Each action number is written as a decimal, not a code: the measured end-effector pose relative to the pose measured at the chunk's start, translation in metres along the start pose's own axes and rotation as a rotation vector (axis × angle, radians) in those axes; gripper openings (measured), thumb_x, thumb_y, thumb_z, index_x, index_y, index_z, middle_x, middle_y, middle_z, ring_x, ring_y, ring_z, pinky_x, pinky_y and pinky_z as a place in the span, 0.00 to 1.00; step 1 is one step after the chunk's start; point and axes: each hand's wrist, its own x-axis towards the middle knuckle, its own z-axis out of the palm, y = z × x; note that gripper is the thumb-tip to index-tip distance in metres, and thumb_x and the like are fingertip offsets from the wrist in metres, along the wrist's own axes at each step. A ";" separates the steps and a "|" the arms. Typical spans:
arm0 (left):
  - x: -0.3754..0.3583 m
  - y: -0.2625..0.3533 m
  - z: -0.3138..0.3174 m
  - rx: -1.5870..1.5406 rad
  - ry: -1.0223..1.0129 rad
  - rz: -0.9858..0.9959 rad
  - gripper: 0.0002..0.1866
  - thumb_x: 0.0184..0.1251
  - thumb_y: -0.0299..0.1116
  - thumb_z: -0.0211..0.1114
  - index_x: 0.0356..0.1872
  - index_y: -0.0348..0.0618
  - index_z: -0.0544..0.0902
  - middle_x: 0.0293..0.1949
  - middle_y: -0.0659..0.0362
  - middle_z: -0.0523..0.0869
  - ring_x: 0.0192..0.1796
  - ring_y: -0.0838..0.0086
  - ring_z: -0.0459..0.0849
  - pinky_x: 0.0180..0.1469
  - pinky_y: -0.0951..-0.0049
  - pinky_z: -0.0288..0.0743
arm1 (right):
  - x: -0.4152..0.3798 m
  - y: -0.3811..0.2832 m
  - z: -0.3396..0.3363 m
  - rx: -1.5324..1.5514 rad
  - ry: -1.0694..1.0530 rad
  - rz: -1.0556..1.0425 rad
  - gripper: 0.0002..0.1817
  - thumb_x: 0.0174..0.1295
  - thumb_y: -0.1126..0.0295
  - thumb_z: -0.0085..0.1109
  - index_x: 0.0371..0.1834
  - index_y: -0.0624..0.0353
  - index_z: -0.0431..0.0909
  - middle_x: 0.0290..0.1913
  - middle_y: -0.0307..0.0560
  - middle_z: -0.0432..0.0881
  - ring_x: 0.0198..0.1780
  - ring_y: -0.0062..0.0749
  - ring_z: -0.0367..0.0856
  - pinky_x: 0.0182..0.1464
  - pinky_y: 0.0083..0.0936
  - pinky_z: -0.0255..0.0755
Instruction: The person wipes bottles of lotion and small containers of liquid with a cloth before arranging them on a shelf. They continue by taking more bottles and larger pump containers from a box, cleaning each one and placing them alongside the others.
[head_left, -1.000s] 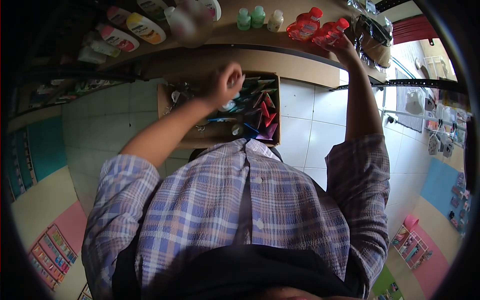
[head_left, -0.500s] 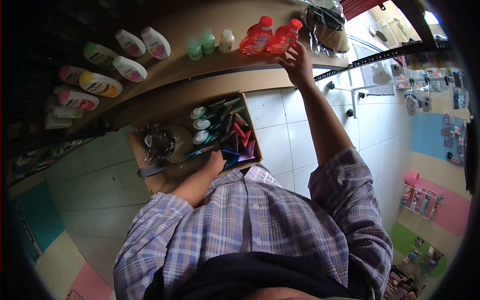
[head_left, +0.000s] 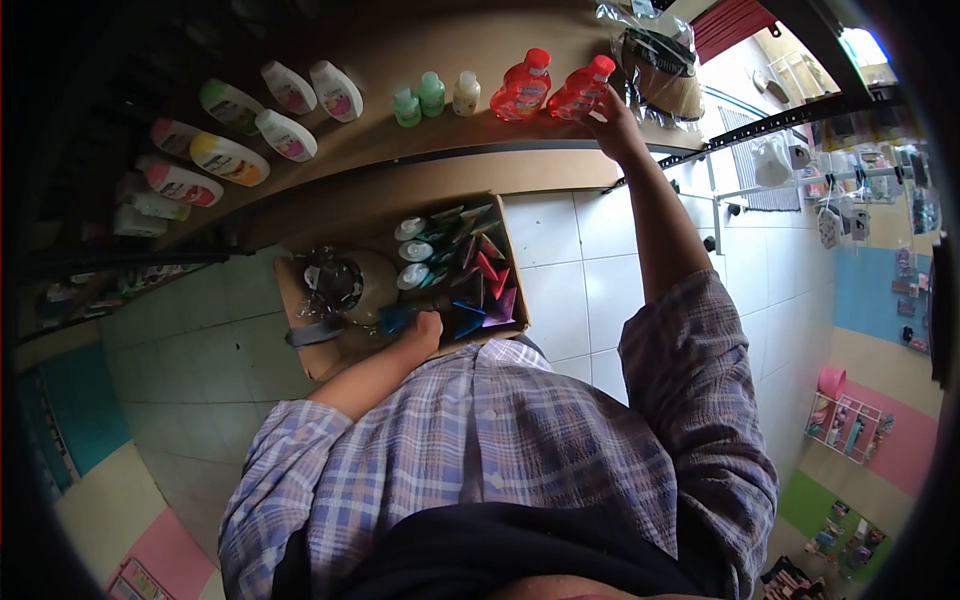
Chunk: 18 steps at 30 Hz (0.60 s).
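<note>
On the shelf, two red bottles (head_left: 522,88) stand side by side. My right hand (head_left: 614,122) is at the right-hand red bottle (head_left: 578,92), its fingers closed against the lower side; part of the grip is hidden. Lower down, an open cardboard box (head_left: 517,262) rests against my front. Inside its near edge, my left hand (head_left: 427,328) is closed beside a blue pouch (head_left: 398,319) and appears to grip it. Several white-capped tubes (head_left: 413,251), red pouches (head_left: 488,268) and a purple pouch (head_left: 500,306) fill the box's right part. A plastic-wrapped round item (head_left: 338,283) lies at its left.
Two small green bottles (head_left: 431,94) and a pale yellow bottle (head_left: 466,93) stand left of the red ones. Several white bottles (head_left: 287,136) are farther left. A plastic-wrapped package (head_left: 660,70) sits at the shelf's right end, near a metal rack (head_left: 775,184).
My right hand has closed in on the right-hand red bottle, which stands slightly farther from the other. My left hand has shifted slightly, and the blue pouch beside it shows more of its face.
</note>
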 end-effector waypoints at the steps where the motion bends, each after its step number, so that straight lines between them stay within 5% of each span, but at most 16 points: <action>1: -0.011 0.012 -0.025 0.049 -0.005 0.250 0.14 0.65 0.33 0.52 0.31 0.33 0.82 0.35 0.35 0.83 0.44 0.41 0.83 0.44 0.50 0.77 | 0.001 0.005 0.002 0.011 0.009 -0.010 0.31 0.57 0.77 0.68 0.65 0.55 0.68 0.55 0.44 0.82 0.59 0.32 0.80 0.57 0.29 0.73; 2: -0.023 0.028 -0.051 0.103 -0.014 0.503 0.12 0.63 0.32 0.55 0.29 0.33 0.81 0.33 0.36 0.83 0.42 0.41 0.83 0.42 0.50 0.77 | 0.002 0.012 0.003 0.065 0.010 0.008 0.32 0.57 0.77 0.69 0.65 0.55 0.68 0.55 0.44 0.82 0.59 0.33 0.79 0.57 0.29 0.73; 6: -0.056 0.099 -0.125 0.173 -0.062 0.383 0.10 0.55 0.29 0.62 0.38 0.35 0.83 0.37 0.39 0.85 0.42 0.44 0.83 0.45 0.54 0.77 | -0.008 -0.008 -0.002 0.084 0.050 0.069 0.36 0.53 0.77 0.72 0.67 0.56 0.66 0.59 0.45 0.78 0.59 0.33 0.80 0.56 0.28 0.76; 9: -0.074 0.169 -0.183 0.181 -0.082 0.527 0.12 0.56 0.30 0.63 0.41 0.37 0.84 0.36 0.41 0.85 0.41 0.45 0.84 0.44 0.56 0.78 | -0.022 -0.005 -0.013 -0.015 0.095 0.131 0.30 0.58 0.77 0.67 0.65 0.56 0.68 0.61 0.46 0.76 0.57 0.33 0.80 0.54 0.26 0.76; 12: -0.086 0.242 -0.233 0.083 -0.078 0.770 0.12 0.60 0.31 0.63 0.44 0.42 0.85 0.34 0.44 0.85 0.39 0.48 0.84 0.42 0.58 0.77 | -0.058 -0.019 -0.024 0.433 -0.081 0.076 0.28 0.57 0.74 0.67 0.63 0.57 0.70 0.57 0.47 0.78 0.55 0.31 0.80 0.55 0.26 0.75; 13: -0.085 0.265 -0.246 0.182 -0.046 0.908 0.13 0.61 0.31 0.62 0.46 0.44 0.86 0.34 0.47 0.86 0.37 0.51 0.83 0.42 0.60 0.76 | -0.079 -0.041 -0.029 0.560 -0.213 0.032 0.29 0.58 0.73 0.66 0.64 0.56 0.70 0.57 0.45 0.79 0.56 0.32 0.80 0.58 0.27 0.74; 15: -0.095 0.318 -0.273 0.166 -0.098 0.869 0.15 0.61 0.31 0.63 0.50 0.47 0.85 0.29 0.49 0.84 0.33 0.60 0.81 0.40 0.63 0.74 | -0.124 -0.107 -0.037 0.191 -0.358 -0.039 0.34 0.52 0.71 0.72 0.65 0.55 0.70 0.57 0.44 0.80 0.58 0.35 0.78 0.61 0.31 0.71; 18: -0.081 0.374 -0.285 0.094 -0.033 1.054 0.15 0.62 0.30 0.64 0.50 0.43 0.85 0.27 0.55 0.82 0.27 0.76 0.77 0.32 0.69 0.69 | -0.154 -0.131 -0.036 0.098 -0.361 -0.140 0.44 0.40 0.70 0.81 0.65 0.55 0.70 0.58 0.45 0.80 0.59 0.36 0.78 0.61 0.34 0.71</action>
